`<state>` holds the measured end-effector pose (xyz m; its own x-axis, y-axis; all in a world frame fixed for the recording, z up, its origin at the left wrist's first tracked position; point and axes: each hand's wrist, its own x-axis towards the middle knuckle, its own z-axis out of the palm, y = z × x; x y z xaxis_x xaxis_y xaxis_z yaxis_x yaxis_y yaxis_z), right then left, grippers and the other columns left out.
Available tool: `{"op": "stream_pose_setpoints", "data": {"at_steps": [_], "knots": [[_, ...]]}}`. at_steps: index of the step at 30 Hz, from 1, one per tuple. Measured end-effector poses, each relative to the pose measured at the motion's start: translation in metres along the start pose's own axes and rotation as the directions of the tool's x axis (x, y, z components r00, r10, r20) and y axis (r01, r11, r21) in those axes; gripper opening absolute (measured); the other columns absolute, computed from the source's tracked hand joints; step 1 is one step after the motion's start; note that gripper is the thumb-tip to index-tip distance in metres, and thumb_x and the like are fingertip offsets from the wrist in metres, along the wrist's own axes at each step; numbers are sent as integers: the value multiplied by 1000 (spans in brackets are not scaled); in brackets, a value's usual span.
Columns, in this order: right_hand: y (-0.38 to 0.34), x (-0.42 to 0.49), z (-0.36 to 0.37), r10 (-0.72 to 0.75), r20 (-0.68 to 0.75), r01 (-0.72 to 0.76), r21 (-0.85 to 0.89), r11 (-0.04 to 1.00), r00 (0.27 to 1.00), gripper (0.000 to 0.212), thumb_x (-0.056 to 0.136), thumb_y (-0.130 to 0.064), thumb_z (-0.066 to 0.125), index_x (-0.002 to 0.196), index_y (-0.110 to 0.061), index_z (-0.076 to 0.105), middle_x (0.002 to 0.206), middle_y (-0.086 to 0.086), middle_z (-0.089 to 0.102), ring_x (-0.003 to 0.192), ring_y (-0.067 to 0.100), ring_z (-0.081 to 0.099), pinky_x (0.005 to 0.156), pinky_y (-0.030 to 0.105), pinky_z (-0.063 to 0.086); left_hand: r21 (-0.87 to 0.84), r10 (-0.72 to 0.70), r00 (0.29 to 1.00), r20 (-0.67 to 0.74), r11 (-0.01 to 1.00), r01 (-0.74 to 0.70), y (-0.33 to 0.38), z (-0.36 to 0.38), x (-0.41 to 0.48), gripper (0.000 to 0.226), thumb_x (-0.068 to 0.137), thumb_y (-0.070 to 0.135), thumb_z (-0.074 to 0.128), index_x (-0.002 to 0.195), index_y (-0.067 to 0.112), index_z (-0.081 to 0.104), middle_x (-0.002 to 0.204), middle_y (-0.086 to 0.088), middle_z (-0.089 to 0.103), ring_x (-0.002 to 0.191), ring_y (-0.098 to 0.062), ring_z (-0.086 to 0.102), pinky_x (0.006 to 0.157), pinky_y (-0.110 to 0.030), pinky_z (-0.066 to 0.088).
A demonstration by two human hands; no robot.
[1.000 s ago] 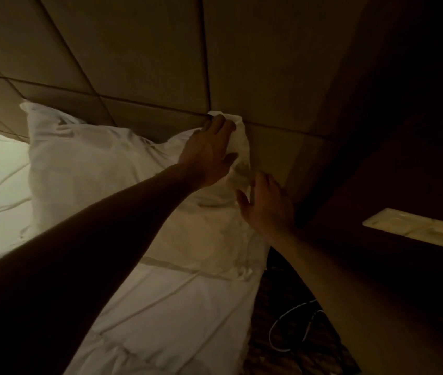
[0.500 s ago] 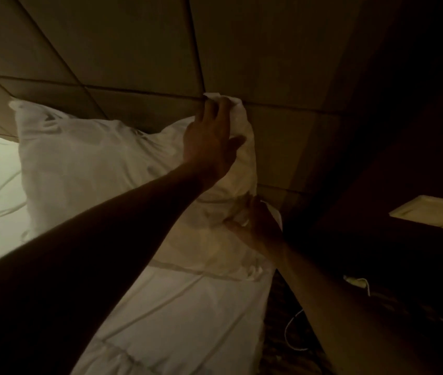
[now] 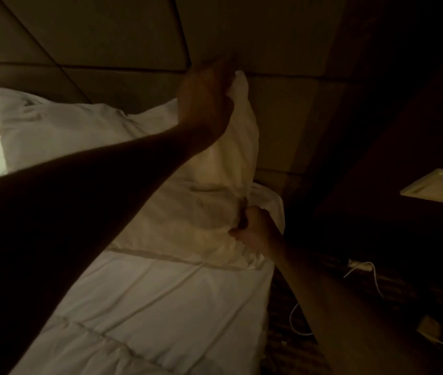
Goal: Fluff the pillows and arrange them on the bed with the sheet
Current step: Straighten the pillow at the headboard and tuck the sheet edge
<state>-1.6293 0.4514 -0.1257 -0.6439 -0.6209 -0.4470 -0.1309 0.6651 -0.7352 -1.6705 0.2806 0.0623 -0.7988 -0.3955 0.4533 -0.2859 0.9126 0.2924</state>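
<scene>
White cloth, left hand (image 3: 204,104): we log the fingers curled over the top right corner of the pillow (image 3: 79,136), gripping it up against the headboard (image 3: 106,31); the hand is blurred, so we cannot make out single fingers
Right hand (image 3: 253,231): lower down on the same side; fingers and thumb bunched, pinching a fold of the pillow's right edge; forearm reaches in from the lower right
Left forearm: crosses the view from the lower left, dark, covering part of the pillow's middle
Pillow: white, leaning on the headboard with its lower edge on the sheet (image 3: 160,307); left half brightly lit, right half in shadow and creased between the two hands
Sheet: white, wrinkled, with a few raised seams running across; it runs to the right-hand side just below the right hand
Headboard: tan padded panels with dark joints
Floor (image 3: 296,355): dark and patterned, right of the sheet; a white cable (image 3: 295,318) loops across it
Far right: a pale rectangular object (image 3: 439,188) on a dark surface; we cannot tell what it is
</scene>
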Motion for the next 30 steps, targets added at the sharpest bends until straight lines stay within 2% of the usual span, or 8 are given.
{"op": "stream_pose_setpoints", "data": {"at_steps": [4, 7, 11, 14, 19, 23, 26, 30], "knots": [[10, -7, 9, -36, 67, 38, -40, 998, 997, 45, 82, -25, 76, 122, -11, 60, 111, 7, 68, 106, 24, 65, 93, 38, 54, -5, -25, 997, -76, 1000, 24, 7, -12, 25, 39, 89, 0, 47, 119, 12, 69, 115, -4, 68, 107, -18, 60, 76, -19, 38], [25, -14, 20, -9, 62, 13, -62, 998, 998, 47, 85, -31, 71, 127, -16, 56, 108, 5, 69, 103, 26, 66, 87, 40, 55, -4, -41, 999, -13, 999, 41, 7, -8, 19, 33, 95, 7, 51, 122, 19, 67, 113, 5, 66, 103, -13, 63, 74, -17, 41], [33, -11, 15, 63, -74, -67, -58, 996, 995, 73, 72, -35, 86, 132, -11, 52, 116, 6, 63, 108, 26, 62, 78, 29, 47, 32, 129, 987, 97, 991, -132, 8, -4, 7, 25, 103, 20, 48, 122, 20, 65, 114, 1, 68, 98, -21, 65, 71, -31, 45], [31, -5, 15, 70, -13, -71, -49, 996, 997, 78, 69, -33, 90, 131, -8, 50, 122, 7, 60, 114, 25, 59, 77, 23, 41, 29, 186, 977, 104, 981, -190, 3, -6, -2, 35, 102, 38, 52, 131, 21, 61, 125, 2, 66, 106, -21, 65, 75, -28, 42], [27, -6, 32, 139, 27, -140, 35, 990, 990, 65, 80, -28, 82, 135, -7, 54, 132, 11, 61, 121, 28, 58, 96, 30, 49, -33, 49, 997, 67, 998, -47, 5, 0, -1, 25, 99, 20, 63, 123, 24, 70, 120, 9, 72, 106, -9, 66, 78, -22, 43], [23, -6, 31, 97, 52, -98, 15, 995, 994, 61, 82, -25, 77, 136, -10, 55, 129, 10, 64, 119, 27, 60, 92, 24, 48, -148, -125, 992, -21, 982, 121, 14, -5, 18, 29, 98, 17, 61, 126, 19, 67, 123, 6, 68, 112, -6, 62, 90, -22, 52], [23, -7, 33, 95, 146, -90, -42, 995, 985, 73, 78, -20, 79, 143, -13, 48, 133, 9, 60, 122, 28, 59, 98, 28, 49, -178, -96, 995, -17, 980, 91, 24, -5, 20, 30, 97, 14, 61, 126, 16, 67, 125, 3, 67, 115, -9, 61, 91, -20, 52], [28, -14, 44, 125, 159, -107, -114, 988, 979, 67, 81, -22, 77, 142, -11, 51, 134, 12, 59, 122, 29, 59, 101, 36, 51, -136, 4, 996, 94, 991, 9, 29, 8, 14, 23, 95, 8, 64, 114, 20, 70, 114, 6, 69, 103, -4, 60, 84, -20, 52]]}}
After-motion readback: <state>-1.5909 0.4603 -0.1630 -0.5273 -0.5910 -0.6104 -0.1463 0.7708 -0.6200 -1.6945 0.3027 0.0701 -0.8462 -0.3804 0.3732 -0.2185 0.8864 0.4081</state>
